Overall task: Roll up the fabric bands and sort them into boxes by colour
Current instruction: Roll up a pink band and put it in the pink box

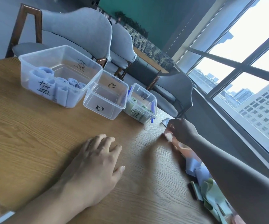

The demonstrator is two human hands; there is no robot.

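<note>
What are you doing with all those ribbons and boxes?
A person is sorting fabric bands by colour. The right hand grips a pink band at the table's edge, beside a loose pile of blue and green bands. The left hand rests flat on the wood. Three clear boxes stand in a row: the big box holds blue rolls, the small box holds green rolls, and the middle box has nothing in it yet.

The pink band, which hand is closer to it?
Right. The right hand grips the pink band near the table's edge; the left hand rests flat well away.
</note>
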